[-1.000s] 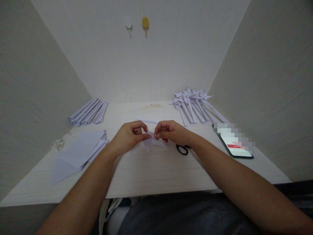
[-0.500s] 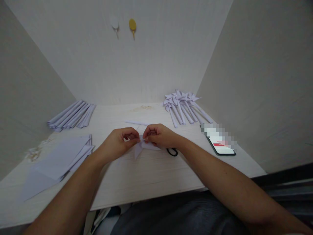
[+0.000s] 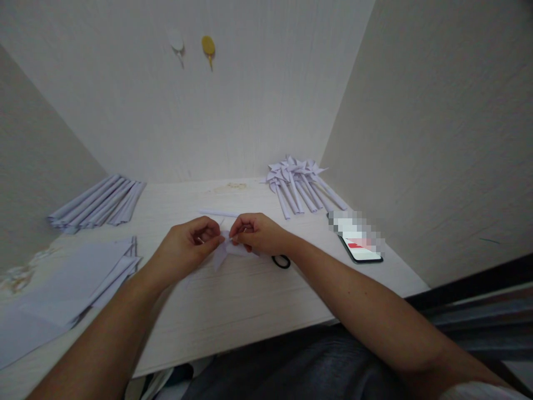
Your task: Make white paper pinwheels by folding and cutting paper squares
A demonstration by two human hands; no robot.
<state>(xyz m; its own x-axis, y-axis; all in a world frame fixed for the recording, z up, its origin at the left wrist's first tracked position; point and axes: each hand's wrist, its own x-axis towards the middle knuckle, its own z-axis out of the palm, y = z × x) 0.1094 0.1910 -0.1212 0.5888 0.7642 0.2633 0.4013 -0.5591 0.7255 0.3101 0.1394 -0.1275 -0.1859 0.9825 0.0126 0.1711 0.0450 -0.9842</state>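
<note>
head view – two hands (image 3: 187, 247) (image 3: 256, 233), one paper (image 3: 222, 251)

Your two bare forearms reach in from the near edge and converge at the middle, where your left hand (image 3: 189, 244) and right hand (image 3: 256, 233) meet knuckles up, fingers curled, thumbs and forefingers pinched together almost tip to tip.

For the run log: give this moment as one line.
left hand: pinching folded paper piece | right hand: pinching same piece | scissors: beside right wrist | phone: on desk
</note>
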